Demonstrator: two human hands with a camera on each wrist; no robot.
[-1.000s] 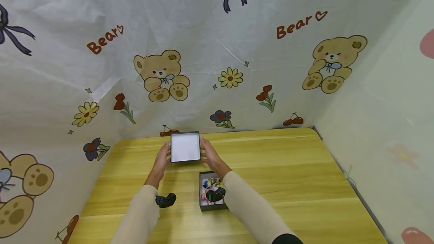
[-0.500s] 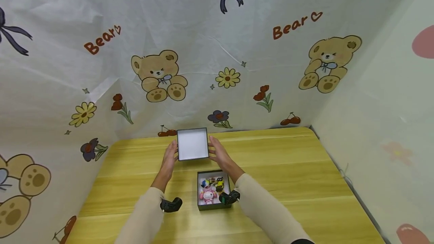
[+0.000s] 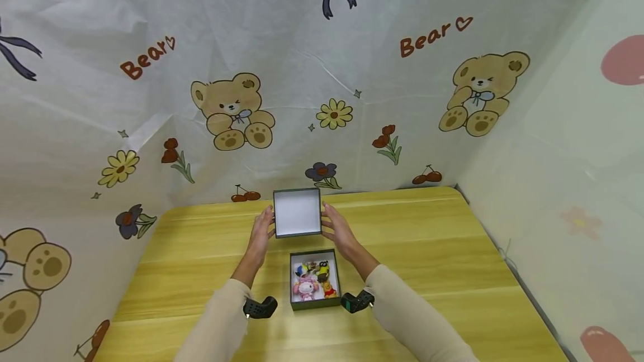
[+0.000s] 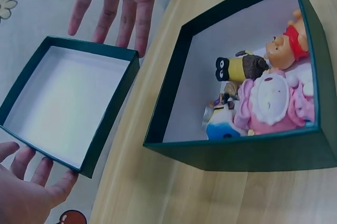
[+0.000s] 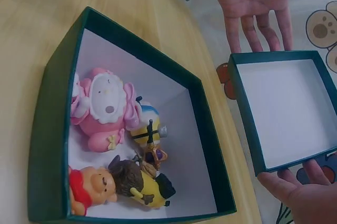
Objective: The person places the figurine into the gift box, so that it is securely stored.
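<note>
The box lid [image 3: 297,212] lay inverted, white interior up, between both sets of fingers; the left hand [image 3: 263,232] and right hand [image 3: 340,229] flanked its sides with fingers extended, gripping nothing. The open box [image 3: 314,279] of toy figures [image 3: 313,282] sat on the worktop [image 3: 443,250] just behind the fingers, toward the wrists.

Head high; wrists close, sharing box [image 4: 247,145]
</note>
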